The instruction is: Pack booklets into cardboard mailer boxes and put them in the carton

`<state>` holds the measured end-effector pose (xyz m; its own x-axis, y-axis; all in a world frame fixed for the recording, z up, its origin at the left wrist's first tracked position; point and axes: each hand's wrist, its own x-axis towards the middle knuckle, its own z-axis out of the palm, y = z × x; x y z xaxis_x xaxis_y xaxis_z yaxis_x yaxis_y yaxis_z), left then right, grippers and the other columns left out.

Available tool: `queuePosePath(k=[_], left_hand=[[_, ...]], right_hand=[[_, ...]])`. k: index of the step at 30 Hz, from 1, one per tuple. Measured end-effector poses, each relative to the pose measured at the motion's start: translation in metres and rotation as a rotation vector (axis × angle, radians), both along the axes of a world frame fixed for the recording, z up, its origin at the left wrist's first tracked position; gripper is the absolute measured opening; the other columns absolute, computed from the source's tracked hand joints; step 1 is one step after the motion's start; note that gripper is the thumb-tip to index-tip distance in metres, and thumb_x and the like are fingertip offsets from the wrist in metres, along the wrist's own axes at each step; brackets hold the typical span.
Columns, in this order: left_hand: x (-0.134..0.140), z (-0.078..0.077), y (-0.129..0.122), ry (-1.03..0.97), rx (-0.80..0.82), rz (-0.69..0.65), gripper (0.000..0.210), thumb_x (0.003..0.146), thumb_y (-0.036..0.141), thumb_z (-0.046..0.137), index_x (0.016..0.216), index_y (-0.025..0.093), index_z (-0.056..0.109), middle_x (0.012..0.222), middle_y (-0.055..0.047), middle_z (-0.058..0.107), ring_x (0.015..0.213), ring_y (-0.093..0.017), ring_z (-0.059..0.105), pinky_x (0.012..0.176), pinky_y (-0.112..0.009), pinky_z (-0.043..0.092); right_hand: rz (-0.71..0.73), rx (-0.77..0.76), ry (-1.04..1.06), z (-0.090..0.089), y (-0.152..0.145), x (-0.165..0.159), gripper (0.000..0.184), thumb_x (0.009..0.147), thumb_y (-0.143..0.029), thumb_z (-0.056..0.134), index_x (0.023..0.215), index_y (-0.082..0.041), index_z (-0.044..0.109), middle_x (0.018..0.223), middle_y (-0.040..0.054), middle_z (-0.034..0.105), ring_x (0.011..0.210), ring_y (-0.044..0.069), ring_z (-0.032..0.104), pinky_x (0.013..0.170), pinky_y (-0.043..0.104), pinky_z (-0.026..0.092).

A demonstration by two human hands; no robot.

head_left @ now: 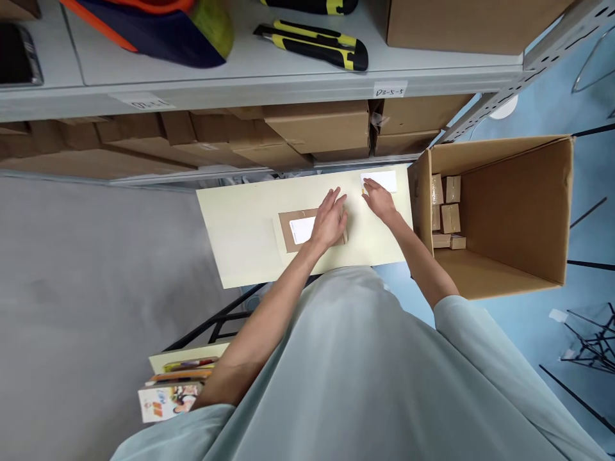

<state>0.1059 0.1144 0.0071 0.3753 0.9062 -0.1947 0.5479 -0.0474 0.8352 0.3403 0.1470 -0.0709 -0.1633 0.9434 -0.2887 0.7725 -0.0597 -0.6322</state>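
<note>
A small flat cardboard box (287, 232) with a white label (302, 230) lies on the cream tabletop (240, 224). My left hand (329, 221) rests over the right part of this box, fingers stretched out and slightly apart, hiding some of it. To the right, my right hand (380, 201) has its fingers bent together at the left corner of a white paper label (387, 180) lying near the table's far edge. A tiny orange spot shows by those fingertips; what it is I cannot make out.
At the table's right stands a large open carton (514, 211) holding several small boxes (450, 218). Above, a grey metal shelf (307, 86) bears a yellow-black utility knife (317, 46) and a phone (19, 54). Cardboard boxes (317, 125) fill the level below. Books (170, 400) sit lower left.
</note>
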Motion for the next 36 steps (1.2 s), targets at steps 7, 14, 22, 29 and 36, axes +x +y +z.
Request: queuePosePath(k=[7, 14, 22, 29, 36], left_hand=[[0.026, -0.013, 0.013, -0.050, -0.052, -0.021, 0.054, 0.101, 0.045, 0.069, 0.150, 0.021, 0.069, 0.178, -0.010, 0.047, 0.173, -0.040, 0.027, 0.145, -0.058, 0.016], [0.038, -0.025, 0.021, -0.081, -0.086, 0.005, 0.052, 0.097, 0.044, 0.073, 0.145, 0.023, 0.073, 0.176, -0.009, 0.049, 0.173, -0.041, 0.027, 0.145, -0.057, 0.016], [0.037, -0.036, 0.021, -0.117, -0.105, 0.019, 0.057, 0.092, 0.052, 0.079, 0.143, 0.027, 0.075, 0.175, -0.007, 0.052, 0.172, -0.041, 0.027, 0.145, -0.056, 0.015], [0.041, -0.033, 0.016, -0.109, -0.109, 0.015, 0.057, 0.091, 0.051, 0.079, 0.141, 0.024, 0.077, 0.175, -0.009, 0.051, 0.172, -0.043, 0.029, 0.145, -0.054, 0.015], [0.057, -0.047, 0.028, -0.053, -0.083, -0.134, 0.064, 0.092, 0.051, 0.076, 0.148, 0.021, 0.072, 0.175, -0.010, 0.052, 0.171, -0.041, 0.032, 0.145, -0.051, 0.016]], right_hand=[[-0.004, -0.046, -0.026, -0.011, 0.005, -0.003, 0.039, 0.107, -0.010, 0.059, 0.142, -0.016, 0.075, 0.170, 0.0140, 0.058, 0.157, 0.028, 0.057, 0.137, 0.047, 0.042], [0.005, -0.046, -0.002, -0.017, -0.002, -0.003, 0.038, 0.107, -0.005, 0.053, 0.134, -0.016, 0.078, 0.173, 0.0113, 0.055, 0.161, 0.026, 0.052, 0.136, 0.044, 0.044], [-0.027, -0.051, 0.040, -0.015, -0.001, -0.003, 0.039, 0.111, -0.011, 0.048, 0.131, -0.019, 0.080, 0.172, 0.0104, 0.056, 0.162, 0.025, 0.051, 0.138, 0.044, 0.040], [-0.107, -0.025, 0.093, -0.008, 0.001, -0.007, 0.037, 0.108, -0.012, 0.049, 0.126, -0.018, 0.081, 0.160, 0.0113, 0.067, 0.147, 0.025, 0.067, 0.130, 0.042, 0.051], [-0.614, 0.170, 0.434, 0.003, 0.006, 0.031, 0.025, 0.110, -0.036, 0.057, 0.112, -0.019, 0.075, 0.137, 0.0138, 0.075, 0.131, 0.026, 0.073, 0.116, 0.041, 0.062]])
